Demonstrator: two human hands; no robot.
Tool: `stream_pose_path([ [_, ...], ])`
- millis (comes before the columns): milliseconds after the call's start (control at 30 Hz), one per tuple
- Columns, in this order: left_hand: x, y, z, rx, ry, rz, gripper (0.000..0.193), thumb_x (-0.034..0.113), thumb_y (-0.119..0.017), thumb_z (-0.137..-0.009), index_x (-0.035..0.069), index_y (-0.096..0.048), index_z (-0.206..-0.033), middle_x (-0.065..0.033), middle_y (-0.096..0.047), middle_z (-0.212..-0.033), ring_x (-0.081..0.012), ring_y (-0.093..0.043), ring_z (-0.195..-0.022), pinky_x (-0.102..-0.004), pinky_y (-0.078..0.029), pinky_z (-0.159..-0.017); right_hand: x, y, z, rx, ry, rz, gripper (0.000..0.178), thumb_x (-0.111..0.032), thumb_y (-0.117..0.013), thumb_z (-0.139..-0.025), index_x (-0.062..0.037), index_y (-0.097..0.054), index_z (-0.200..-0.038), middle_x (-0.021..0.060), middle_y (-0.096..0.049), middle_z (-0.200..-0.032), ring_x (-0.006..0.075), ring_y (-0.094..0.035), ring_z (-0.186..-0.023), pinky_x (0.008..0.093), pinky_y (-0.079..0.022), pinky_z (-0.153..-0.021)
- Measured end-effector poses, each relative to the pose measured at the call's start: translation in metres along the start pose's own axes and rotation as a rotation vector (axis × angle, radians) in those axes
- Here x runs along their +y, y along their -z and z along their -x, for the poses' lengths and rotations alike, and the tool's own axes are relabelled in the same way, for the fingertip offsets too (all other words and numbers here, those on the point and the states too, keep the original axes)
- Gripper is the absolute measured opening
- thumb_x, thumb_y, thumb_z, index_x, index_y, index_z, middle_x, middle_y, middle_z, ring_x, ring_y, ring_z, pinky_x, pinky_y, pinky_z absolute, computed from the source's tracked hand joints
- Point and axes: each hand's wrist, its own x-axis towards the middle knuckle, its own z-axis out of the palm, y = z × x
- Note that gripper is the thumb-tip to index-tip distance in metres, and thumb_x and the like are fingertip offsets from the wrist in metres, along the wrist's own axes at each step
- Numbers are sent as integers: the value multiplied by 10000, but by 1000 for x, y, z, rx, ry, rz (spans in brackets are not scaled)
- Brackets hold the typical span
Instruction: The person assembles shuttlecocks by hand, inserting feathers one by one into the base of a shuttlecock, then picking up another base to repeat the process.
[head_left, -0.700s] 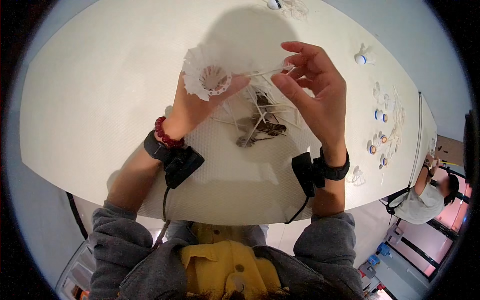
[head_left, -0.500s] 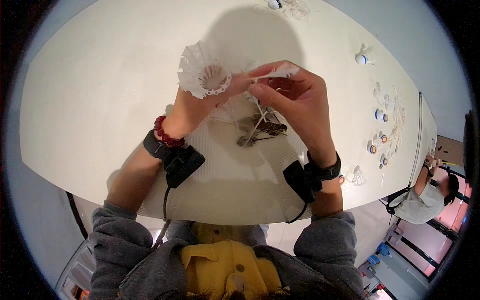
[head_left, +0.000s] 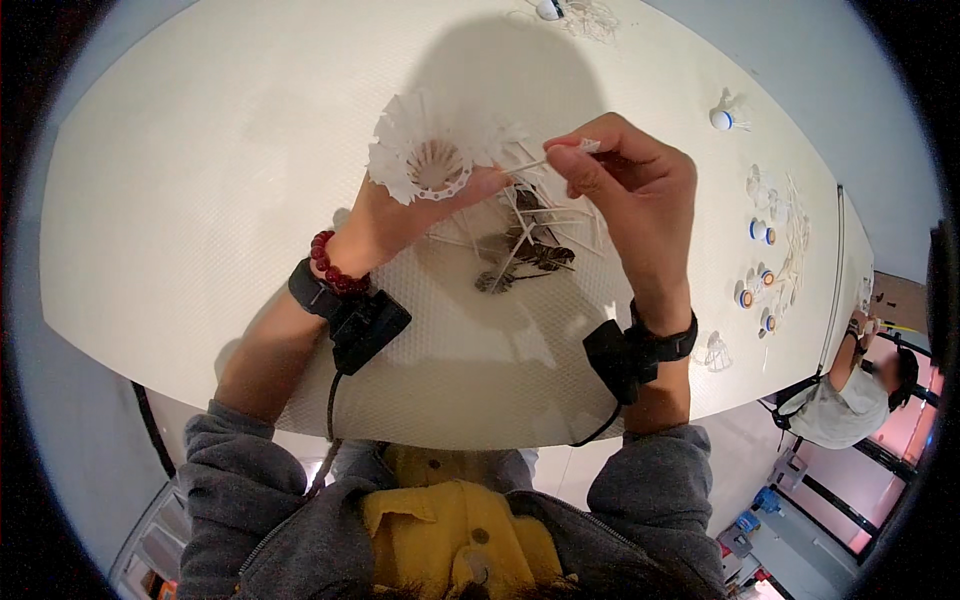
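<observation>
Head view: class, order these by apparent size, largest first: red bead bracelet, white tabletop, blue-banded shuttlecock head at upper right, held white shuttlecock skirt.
1. White tabletop
2. Held white shuttlecock skirt
3. Red bead bracelet
4. Upper-right blue-banded shuttlecock head

A white, flared shuttlecock skirt (head_left: 412, 150) is held at the left, its round, hole-edged opening turned nearward, while just to its right a thin white feather (head_left: 528, 163) is pinched, its pale shaft slanted from near left to far right.
</observation>
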Motion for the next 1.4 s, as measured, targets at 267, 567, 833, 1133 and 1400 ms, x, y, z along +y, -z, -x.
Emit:
stream_pose_path([
  [267, 4, 4, 3, 23, 197, 254, 230, 153, -692, -817, 16, -635, -992, -34, -656, -852, -64, -506, -617, -200, -412, -521, -4, 20, -5, 214, 35, -136, 97, -30, -599, -845, 22, -637, -917, 58, -639, -772, 82, -561, -627, 204, -459, -560],
  [567, 17, -1, 10, 60, 212, 460, 156, 165, -644, -851, 30, -634, -929, 20, -601, -754, -41, -425, -560, -190, -324, -476, 7, -14, 10, -149, -153, -172, 178, -118, -665, -822, 5, -635, -948, 47, -650, -795, 75, -583, -658, 214, -466, -568],
  [833, 24, -5, 20, 78, 124, 115, 212, 172, -686, -816, 22, -622, -952, -17, -640, -828, -55, -539, -665, -210, -453, -564, 15, -27, 22, 16, -1, 50, 196, -173, -715, -780, 9, -644, -782, 69, -658, -686, 70, -572, -570, 219, -446, -514],
  [1133, 21, -7, 22, 196, -10, 60, 171, 145, -709, -793, 16, -653, -889, -36, -660, -760, -80, -584, -646, -241, -495, -587, 15, -28, 23, 38, 53, 100, 203, -170, -720, -764, -2, -614, -725, 86, -667, -676, 108, -632, -618, 243, -495, -563],
  [1400, 17, -7, 20, 244, -146, -105, 146, 150, -708, -796, 24, -648, -837, -32, -663, -733, -74, -586, -658, -233, -479, -595, 19, -32, 20, 47, 57, 65, 176, -150, -708, -773, -8, -621, -715, 72, -657, -656, 97, -614, -597, 233, -476, -539],
])
